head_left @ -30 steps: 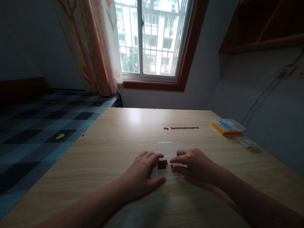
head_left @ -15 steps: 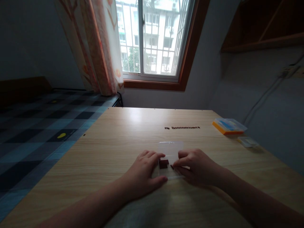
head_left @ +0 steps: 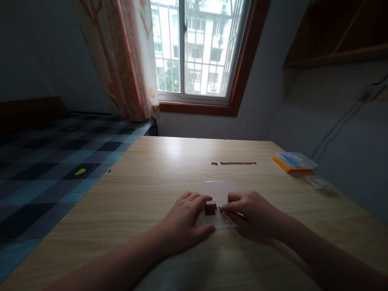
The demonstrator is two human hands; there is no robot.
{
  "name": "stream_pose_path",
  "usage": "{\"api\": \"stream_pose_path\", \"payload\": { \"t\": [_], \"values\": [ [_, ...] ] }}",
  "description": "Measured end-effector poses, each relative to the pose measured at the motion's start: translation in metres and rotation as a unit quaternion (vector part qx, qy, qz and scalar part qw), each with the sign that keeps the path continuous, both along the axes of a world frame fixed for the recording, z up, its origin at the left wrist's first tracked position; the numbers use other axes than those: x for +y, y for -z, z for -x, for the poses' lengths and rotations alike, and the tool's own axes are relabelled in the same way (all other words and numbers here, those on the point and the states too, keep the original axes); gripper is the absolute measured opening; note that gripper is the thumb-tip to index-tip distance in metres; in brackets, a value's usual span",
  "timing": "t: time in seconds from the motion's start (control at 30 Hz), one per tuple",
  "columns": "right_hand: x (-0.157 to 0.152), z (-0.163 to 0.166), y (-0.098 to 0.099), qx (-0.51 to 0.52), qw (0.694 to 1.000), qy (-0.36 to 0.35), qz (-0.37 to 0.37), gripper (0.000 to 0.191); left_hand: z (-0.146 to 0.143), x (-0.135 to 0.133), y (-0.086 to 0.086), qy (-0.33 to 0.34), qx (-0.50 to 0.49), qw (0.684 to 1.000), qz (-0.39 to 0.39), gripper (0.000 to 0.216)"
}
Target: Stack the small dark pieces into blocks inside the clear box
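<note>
A clear plastic plate (head_left: 220,188) lies flat on the wooden table (head_left: 157,182) in front of me. On it sits a small dark brown patch of tiny blocks (head_left: 209,209). My left hand (head_left: 185,220) rests on the table with fingers spread, its fingertips touching the plate's left edge beside the patch. My right hand (head_left: 251,213) is curled at the plate's right side, with thumb and forefinger pinched on a tiny dark piece (head_left: 220,209) just right of the patch.
A row of several tiny dark pieces (head_left: 235,163) lies farther back on the table. An orange-and-blue box with a clear lid (head_left: 293,161) and a small clear container (head_left: 317,182) sit at the right edge. A checked bed stands to the left, a window behind.
Both hands have stayed at the plate. My right hand's pinched fingertips have crept slightly closer to the dark patch. The view has shifted a little.
</note>
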State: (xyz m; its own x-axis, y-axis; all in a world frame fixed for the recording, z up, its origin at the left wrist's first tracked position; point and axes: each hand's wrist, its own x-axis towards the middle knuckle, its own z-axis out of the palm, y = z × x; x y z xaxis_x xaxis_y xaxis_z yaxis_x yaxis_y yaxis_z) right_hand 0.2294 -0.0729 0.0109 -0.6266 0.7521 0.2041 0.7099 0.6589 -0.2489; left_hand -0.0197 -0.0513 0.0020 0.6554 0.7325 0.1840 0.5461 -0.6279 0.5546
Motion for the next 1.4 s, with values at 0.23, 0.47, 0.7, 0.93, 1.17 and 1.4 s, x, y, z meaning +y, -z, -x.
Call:
{"api": "stream_pose_path", "payload": {
  "t": [0.23,0.47,0.7,0.93,1.17,1.4],
  "values": [
    [0.0008,0.005,0.0035,0.006,1.0,0.015,-0.006,0.027,-0.0004,-0.0004,0.001,-0.002,-0.001,1.0,0.002,0.058],
    [-0.0005,0.0035,0.0056,0.007,1.0,0.021,0.003,0.025,-0.0005,0.0002,0.0,-0.002,-0.002,1.0,0.001,0.057],
    [0.0,0.0048,0.0051,0.001,1.0,0.022,0.011,0.026,-0.0003,-0.0004,-0.0007,-0.003,0.003,1.0,0.005,0.057],
    [-0.0001,0.0047,0.0061,0.013,1.0,0.017,0.0,0.027,-0.0007,-0.0007,-0.0006,-0.002,-0.003,1.0,0.002,0.057],
    [-0.0008,0.0057,0.0043,0.016,1.0,0.014,-0.009,0.028,-0.0009,0.0004,0.0007,-0.004,0.003,1.0,0.0,0.058],
    [0.0005,0.0065,0.0071,0.011,1.0,0.02,-0.017,0.027,0.0006,-0.0004,0.0006,-0.001,0.002,1.0,-0.002,0.057]
  ]
}}
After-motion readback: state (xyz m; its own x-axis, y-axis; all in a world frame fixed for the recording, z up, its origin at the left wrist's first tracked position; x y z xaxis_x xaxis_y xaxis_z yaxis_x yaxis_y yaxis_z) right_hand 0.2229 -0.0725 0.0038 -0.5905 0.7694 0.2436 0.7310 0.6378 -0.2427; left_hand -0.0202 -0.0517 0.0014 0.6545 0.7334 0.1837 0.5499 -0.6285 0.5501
